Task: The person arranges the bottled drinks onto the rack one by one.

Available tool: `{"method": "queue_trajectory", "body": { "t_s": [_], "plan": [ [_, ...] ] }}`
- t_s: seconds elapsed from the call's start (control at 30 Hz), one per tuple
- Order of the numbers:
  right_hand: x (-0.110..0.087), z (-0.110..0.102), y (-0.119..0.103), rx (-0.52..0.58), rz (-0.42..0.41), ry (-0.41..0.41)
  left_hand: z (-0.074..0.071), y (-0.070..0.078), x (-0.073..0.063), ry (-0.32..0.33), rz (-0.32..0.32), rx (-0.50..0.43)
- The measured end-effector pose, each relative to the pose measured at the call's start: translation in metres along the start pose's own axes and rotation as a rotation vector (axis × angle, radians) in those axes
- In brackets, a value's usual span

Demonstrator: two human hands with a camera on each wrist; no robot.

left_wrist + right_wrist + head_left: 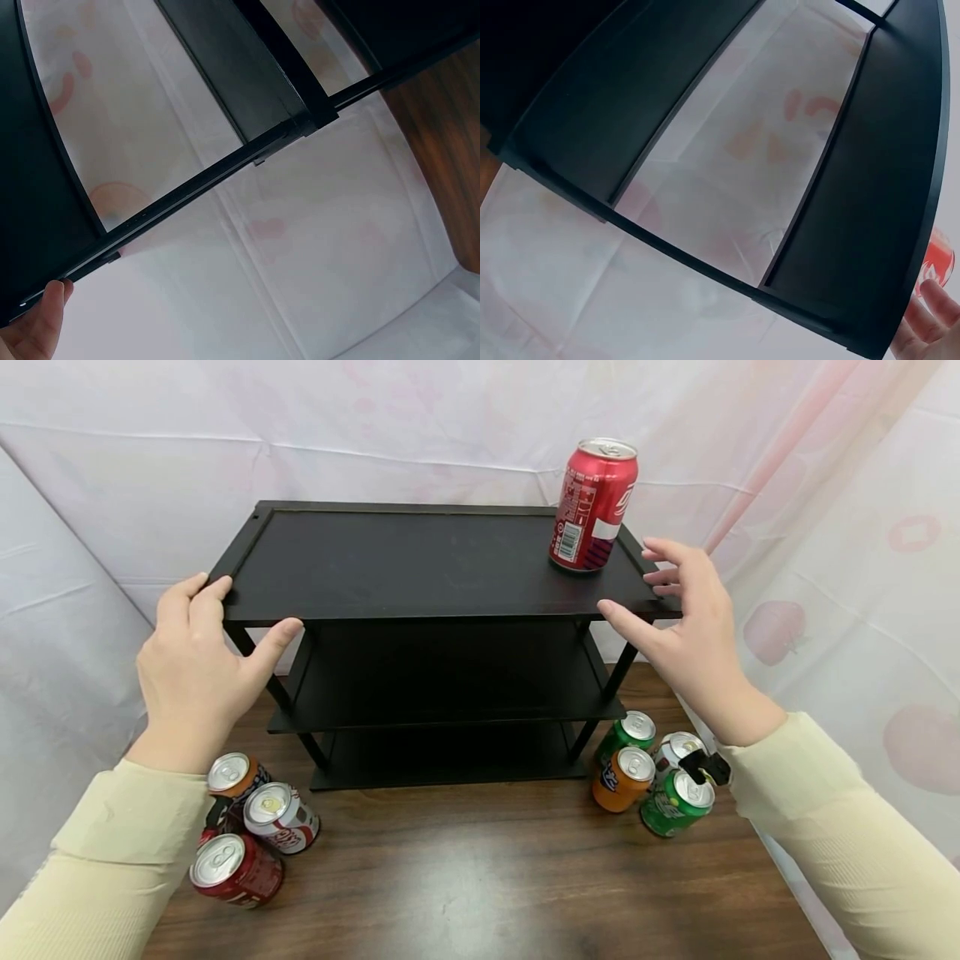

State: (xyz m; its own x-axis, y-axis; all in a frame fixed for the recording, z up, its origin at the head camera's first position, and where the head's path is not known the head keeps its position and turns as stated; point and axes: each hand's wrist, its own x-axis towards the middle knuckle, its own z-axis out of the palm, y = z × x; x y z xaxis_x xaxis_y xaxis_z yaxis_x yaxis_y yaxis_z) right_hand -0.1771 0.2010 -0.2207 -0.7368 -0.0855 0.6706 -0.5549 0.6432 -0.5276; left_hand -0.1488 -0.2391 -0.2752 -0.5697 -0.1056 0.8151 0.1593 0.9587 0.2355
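A black three-tier shelf rack (pixel 420 564) stands on the wooden table. On the right part of its top tier a red Coca-Cola can (pixel 592 506) stands upright. My left hand (pixel 198 660) is at the rack's left front corner, fingertips at the rim and thumb spread toward the front edge; its fingertips also show by the rack edge in the left wrist view. Around the right front corner my right hand (pixel 690 618) is spread, thumb near the front edge, fingers by the right rim, with nothing gripped. In the right wrist view its fingers (pixel 930 319) overlap the red can (pixel 936 259).
Left of the rack on the table (pixel 450 860) is a group of soda cans, among them a dark red can (pixel 236 870) and a silver one (pixel 281 818). Several cans, including orange (pixel 624 779) and green (pixel 677 804), stand at the right. Pale curtains (pixel 420 427) hang behind.
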Motion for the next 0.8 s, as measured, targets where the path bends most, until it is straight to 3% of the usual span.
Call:
{"method": "queue_trajectory", "body": {
  "t_s": [0.17, 0.6, 0.8],
  "plan": [
    [-0.007, -0.001, 0.003, 0.01, -0.007, -0.004, 0.001, -0.001, 0.0, 0.004, 0.002, 0.001],
    [-0.019, -0.004, 0.016, -0.015, -0.134, 0.068, 0.0, 0.001, 0.0, -0.022, -0.003, -0.003],
    [-0.026, -0.006, 0.024, 0.033, -0.204, 0.092, -0.001, 0.002, 0.0, -0.031, -0.013, 0.0]
  ]
}}
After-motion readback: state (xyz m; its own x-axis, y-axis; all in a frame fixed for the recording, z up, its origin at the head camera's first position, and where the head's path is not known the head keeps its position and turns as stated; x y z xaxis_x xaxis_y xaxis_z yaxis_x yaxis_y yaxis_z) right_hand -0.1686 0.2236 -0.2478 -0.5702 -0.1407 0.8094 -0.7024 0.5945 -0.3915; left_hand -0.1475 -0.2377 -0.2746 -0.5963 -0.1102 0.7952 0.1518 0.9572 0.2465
